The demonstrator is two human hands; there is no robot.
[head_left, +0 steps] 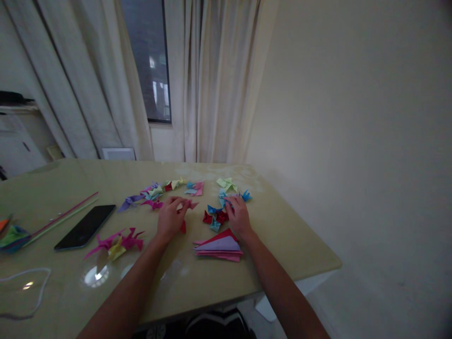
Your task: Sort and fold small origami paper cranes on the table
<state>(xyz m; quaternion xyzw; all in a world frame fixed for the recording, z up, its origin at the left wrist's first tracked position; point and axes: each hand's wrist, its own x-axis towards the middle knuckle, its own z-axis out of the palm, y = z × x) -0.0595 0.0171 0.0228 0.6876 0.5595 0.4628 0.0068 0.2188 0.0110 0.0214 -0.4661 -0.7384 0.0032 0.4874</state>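
My left hand (170, 217) rests on the table with its fingers curled over a small red folded paper piece (183, 227); a pink folded piece (191, 205) lies at its fingertips. My right hand (238, 214) lies fingers-down beside a cluster of red and blue folded paper figures (214, 218), its fingertips near a light blue piece (223, 196). A stack of folded paper triangles (219, 246), red, lilac and pink, sits between my wrists near the table's front.
More folded paper figures lie in a row at the back (158, 190) and front left (116, 242). A black phone (85, 226), thin sticks (63, 216), a white cable (35, 287) and coloured paper at the left edge (12, 235) lie on the beige table (282, 235). Curtains and window behind.
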